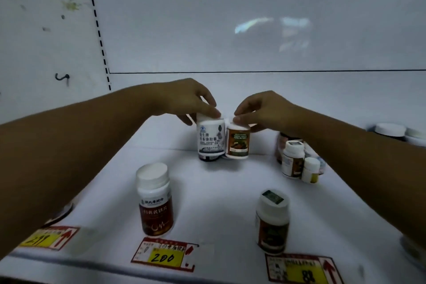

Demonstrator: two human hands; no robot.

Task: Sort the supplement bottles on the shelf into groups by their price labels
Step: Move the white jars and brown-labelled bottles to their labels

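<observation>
On the white shelf [219, 191], left hand [184, 99] fingers clamp a white-labelled bottle [211, 138], right hand [265, 108] fingers a brown-labelled bottle [238, 143]; open space between near-edge price tags [163, 255].

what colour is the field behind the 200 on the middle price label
Yellow, on the red-bordered price label; head view.

The shelf [219, 191] looked smooth, white and faintly glossy; on it, behind the paper price label [164, 253], a plastic bottle [155, 199] wore a glossy label.
</observation>
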